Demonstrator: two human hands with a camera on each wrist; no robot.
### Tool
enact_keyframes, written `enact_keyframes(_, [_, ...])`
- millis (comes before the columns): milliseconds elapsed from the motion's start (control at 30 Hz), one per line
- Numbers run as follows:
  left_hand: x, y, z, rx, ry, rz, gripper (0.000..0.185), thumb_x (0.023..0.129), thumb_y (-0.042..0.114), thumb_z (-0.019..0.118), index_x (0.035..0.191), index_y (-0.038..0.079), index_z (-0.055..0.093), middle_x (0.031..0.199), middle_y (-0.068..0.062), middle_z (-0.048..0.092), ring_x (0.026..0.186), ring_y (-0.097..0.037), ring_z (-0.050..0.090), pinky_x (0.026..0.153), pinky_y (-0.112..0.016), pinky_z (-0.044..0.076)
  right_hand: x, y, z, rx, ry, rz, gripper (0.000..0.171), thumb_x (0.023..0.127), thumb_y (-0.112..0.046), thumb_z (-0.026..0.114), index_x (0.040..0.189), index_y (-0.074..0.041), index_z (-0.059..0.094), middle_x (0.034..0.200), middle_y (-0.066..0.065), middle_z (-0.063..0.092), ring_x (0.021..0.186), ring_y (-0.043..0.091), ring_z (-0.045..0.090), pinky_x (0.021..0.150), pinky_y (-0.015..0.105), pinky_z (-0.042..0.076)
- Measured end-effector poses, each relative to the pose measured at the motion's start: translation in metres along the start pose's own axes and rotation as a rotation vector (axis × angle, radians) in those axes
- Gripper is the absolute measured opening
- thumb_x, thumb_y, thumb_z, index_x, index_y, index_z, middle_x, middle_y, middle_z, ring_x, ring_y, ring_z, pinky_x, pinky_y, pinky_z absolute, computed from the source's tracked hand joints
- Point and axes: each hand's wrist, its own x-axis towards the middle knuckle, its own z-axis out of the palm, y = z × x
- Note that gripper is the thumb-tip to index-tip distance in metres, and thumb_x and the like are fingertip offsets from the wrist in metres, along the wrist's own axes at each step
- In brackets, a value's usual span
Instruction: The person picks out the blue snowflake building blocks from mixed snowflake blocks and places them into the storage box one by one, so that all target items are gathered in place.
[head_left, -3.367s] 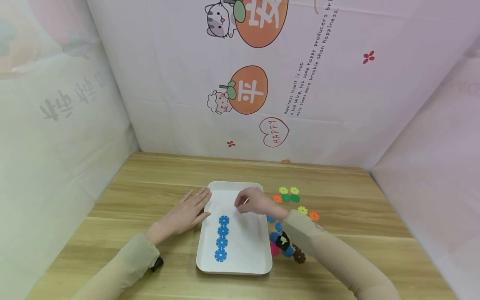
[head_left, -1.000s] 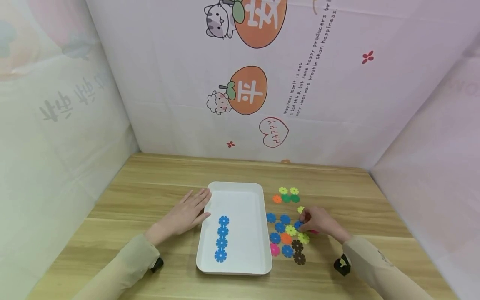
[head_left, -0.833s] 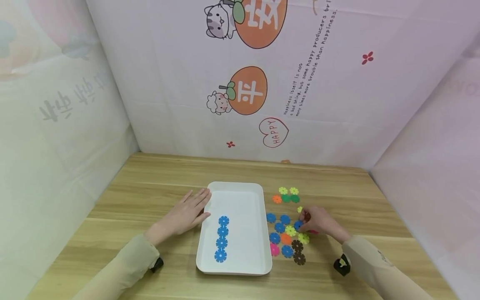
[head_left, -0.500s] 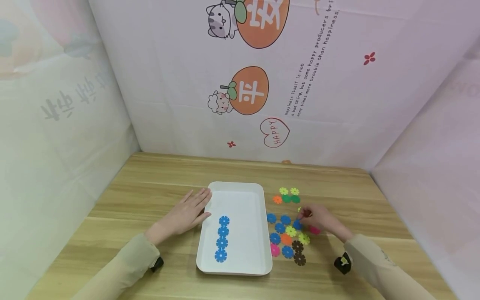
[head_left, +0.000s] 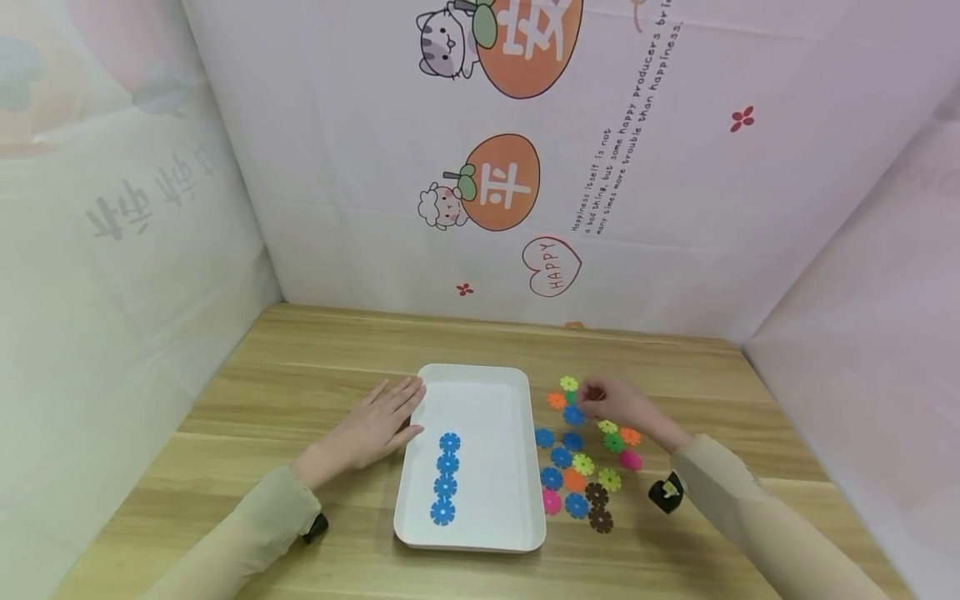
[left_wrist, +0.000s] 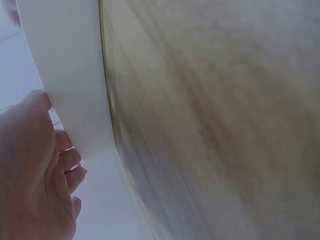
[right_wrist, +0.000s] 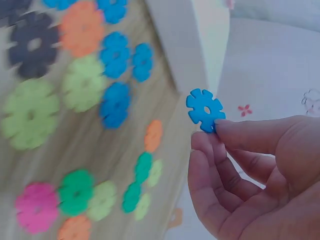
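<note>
1. To the right of the white tray [head_left: 517,467], loose snowflake discs [head_left: 577,467] in several colours lie scattered on the wooden table [head_left: 300,375].
2. Your right hand [head_left: 618,407] hangs above them, thumb and fingertips pinched on a blue disc [right_wrist: 205,109] lifted clear of the table.
3. Your left hand [head_left: 371,429] lies flat, fingers straight, against the tray's left rim.
4. Four blue discs [head_left: 446,477] sit in a row inside the tray.
5. Only the right wrist view shows the pinch plainly; the head view shows the row.
</note>
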Motion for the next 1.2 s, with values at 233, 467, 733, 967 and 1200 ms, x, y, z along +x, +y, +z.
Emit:
enact_keyframes(233, [0.0, 0.001, 0.0, -0.003, 0.021, 0.015, 0.065, 0.105, 0.04, 0.045, 0.155, 0.001, 0.03, 0.163, -0.016, 0.028, 0.152, -0.034, 0.027, 0.124, -0.057, 0.021, 0.024, -0.031, 0.005, -0.052, -0.002, -0.043, 0.007, 0.095, -0.012, 0.063, 0.094, -0.005, 0.066, 0.081, 0.007, 0.065, 0.07, 0.016, 0.056, 0.06, 0.025, 0.047])
enact_keyframes(467, [0.0, -0.001, 0.002, 0.011, 0.022, 0.013, 0.066, 0.105, 0.042, 0.043, 0.156, 0.003, 0.029, 0.164, -0.015, 0.027, 0.152, -0.032, 0.026, 0.125, -0.056, 0.02, 0.05, -0.056, 0.028, -0.067, -0.047, -0.019, 0.009, 0.095, -0.013, 0.064, 0.093, -0.005, 0.067, 0.084, 0.012, 0.069, 0.068, 0.018, 0.06, 0.059, 0.022, 0.047])
enact_keyframes(733, [0.001, 0.0, 0.001, 0.012, 0.01, -0.001, 0.066, 0.105, 0.044, 0.043, 0.156, 0.005, 0.028, 0.164, -0.013, 0.026, 0.153, -0.03, 0.025, 0.125, -0.055, 0.02, 0.073, -0.075, 0.061, -0.04, -0.094, 0.042, 0.007, 0.094, -0.013, 0.068, 0.089, -0.008, 0.069, 0.082, 0.005, 0.07, 0.07, 0.013, 0.066, 0.069, 0.026, 0.06])
enact_keyframes(967, [0.001, 0.001, 0.0, 0.006, 0.001, -0.011, 0.066, 0.105, 0.044, 0.043, 0.156, 0.005, 0.028, 0.164, -0.013, 0.026, 0.153, -0.031, 0.025, 0.125, -0.055, 0.019, 0.085, -0.094, 0.084, -0.044, -0.117, 0.03, 0.006, 0.092, -0.01, 0.069, 0.088, -0.006, 0.069, 0.083, 0.005, 0.068, 0.074, 0.02, 0.07, 0.07, 0.027, 0.061])
enact_keyframes(1200, [0.0, 0.001, 0.0, -0.009, 0.012, -0.01, 0.066, 0.104, 0.042, 0.045, 0.156, 0.004, 0.03, 0.163, -0.014, 0.028, 0.152, -0.032, 0.027, 0.125, -0.057, 0.02, 0.096, -0.101, 0.098, -0.079, -0.109, 0.004, 0.006, 0.09, -0.006, 0.07, 0.085, -0.004, 0.069, 0.08, 0.003, 0.063, 0.07, 0.018, 0.067, 0.062, 0.02, 0.057])
